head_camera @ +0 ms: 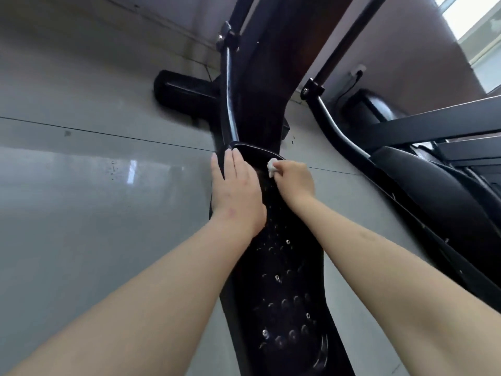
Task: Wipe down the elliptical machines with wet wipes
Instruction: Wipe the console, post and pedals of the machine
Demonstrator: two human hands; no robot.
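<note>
Glossy grey tiled floor meets a brown wall beside a bright window.

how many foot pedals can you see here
2. The near pedal lies in the middle, under the left hand and the right hand, which pinches a wipe. The far pedal is at the right. More may be hidden off frame.

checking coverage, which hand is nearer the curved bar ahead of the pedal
Left. The left hand lies flat on the pedal, fingertips almost at the curved bar; the right hand pinches the wipe further right, at the pedal's rim.
</note>
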